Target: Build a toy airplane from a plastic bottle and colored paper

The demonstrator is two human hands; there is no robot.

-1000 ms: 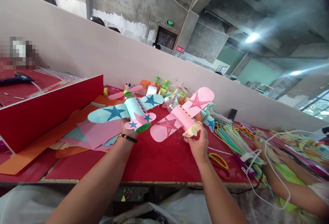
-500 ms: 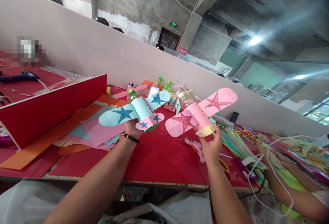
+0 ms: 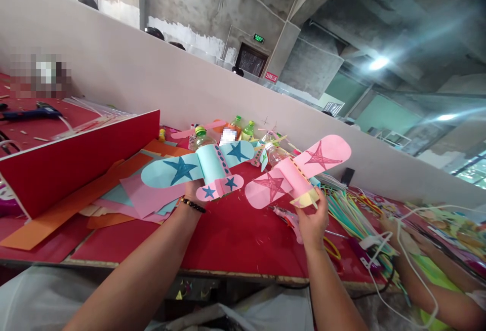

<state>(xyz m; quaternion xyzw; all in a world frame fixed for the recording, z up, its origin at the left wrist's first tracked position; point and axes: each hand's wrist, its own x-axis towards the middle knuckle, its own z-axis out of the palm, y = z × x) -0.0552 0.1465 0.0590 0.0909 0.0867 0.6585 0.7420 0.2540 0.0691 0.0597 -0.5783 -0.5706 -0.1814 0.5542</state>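
Left of the pink glue gun (image 3: 290, 221), the left hand (image 3: 194, 190) holds the blue paper plane (image 3: 210, 164) from below, exact finger spread hidden. Above the gun, the right hand (image 3: 315, 222), thumb and fingers nearly closed, grips the pink paper plane (image 3: 296, 181) by its tail.

The head camera, tilted, looks forward and down across the red table (image 3: 239, 242).

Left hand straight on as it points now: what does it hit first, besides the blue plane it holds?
The left hand would probably meet the green-capped bottles in front of the pale partition, though depth is unclear.
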